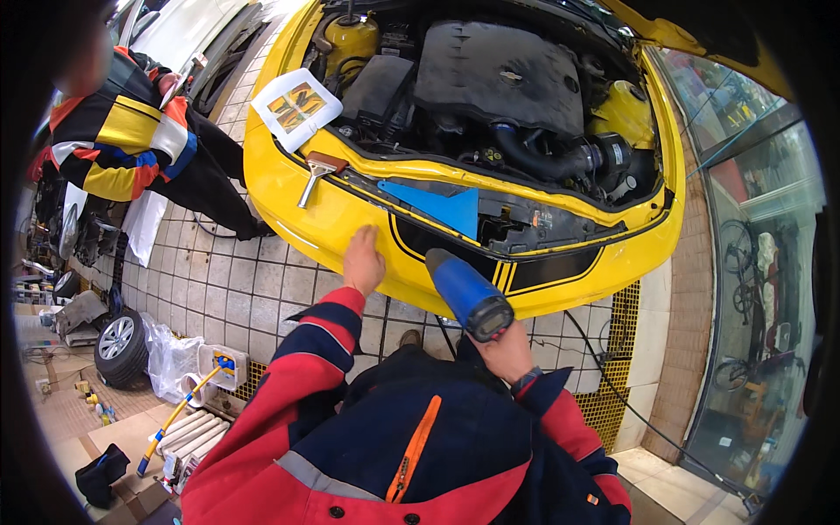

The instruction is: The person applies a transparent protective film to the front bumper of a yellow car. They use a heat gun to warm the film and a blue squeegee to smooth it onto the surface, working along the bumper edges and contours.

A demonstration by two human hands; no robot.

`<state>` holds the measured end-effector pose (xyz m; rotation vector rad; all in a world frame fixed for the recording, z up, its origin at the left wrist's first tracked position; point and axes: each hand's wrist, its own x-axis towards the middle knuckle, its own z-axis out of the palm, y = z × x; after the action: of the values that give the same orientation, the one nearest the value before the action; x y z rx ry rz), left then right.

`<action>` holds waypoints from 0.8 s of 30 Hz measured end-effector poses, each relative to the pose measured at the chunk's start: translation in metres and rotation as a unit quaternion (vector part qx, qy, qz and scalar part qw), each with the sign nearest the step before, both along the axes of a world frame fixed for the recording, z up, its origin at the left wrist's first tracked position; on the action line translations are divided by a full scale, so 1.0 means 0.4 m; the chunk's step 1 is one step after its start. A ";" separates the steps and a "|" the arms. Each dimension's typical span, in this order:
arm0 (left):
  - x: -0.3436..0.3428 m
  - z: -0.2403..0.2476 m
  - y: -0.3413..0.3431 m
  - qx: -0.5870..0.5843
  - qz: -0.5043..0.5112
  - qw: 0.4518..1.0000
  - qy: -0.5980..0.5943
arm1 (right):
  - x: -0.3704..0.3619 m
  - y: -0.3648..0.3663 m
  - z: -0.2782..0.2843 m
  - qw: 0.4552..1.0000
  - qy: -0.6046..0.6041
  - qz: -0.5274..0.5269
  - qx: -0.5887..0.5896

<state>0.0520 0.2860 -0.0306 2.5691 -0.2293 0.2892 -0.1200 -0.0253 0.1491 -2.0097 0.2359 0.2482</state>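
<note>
My right hand (507,352) grips a blue heat gun (471,293) by its handle, and its nozzle points at the black stripe decal (448,248) on the front of the yellow car (306,232). My left hand (363,261) rests on the yellow bumper to the left of the decal, fingers stretched out, holding nothing. Just beyond it lies a squeegee (319,175) with a metal handle and a brown head. A blue triangular plastic scraper (437,206) sits along the front edge of the engine bay. The underside of my left palm is hidden.
A printed picture sheet (296,109) lies on the left fender by the open engine bay (494,74). At left stands a person in a multicoloured jacket (122,131). A black cable (612,385) runs across the tiled floor at right. A loose wheel (121,348) stands at left.
</note>
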 end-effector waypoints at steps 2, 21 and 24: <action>-0.016 -0.008 -0.012 -0.051 -0.017 0.998 0.039 | 0.028 0.035 -0.016 0.998 -0.048 0.021 0.031; 0.457 0.120 -0.205 0.018 -0.237 0.962 0.131 | -0.174 -0.106 0.040 0.992 0.043 -0.117 -0.038; 0.465 0.105 -0.115 -0.064 -0.119 0.984 0.116 | -0.172 -0.108 0.027 0.991 -0.001 -0.130 0.037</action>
<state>0.2380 0.2401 0.0113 2.3914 -0.4113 -0.0824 -0.1890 -0.0685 0.1597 -1.8823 0.4763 0.0889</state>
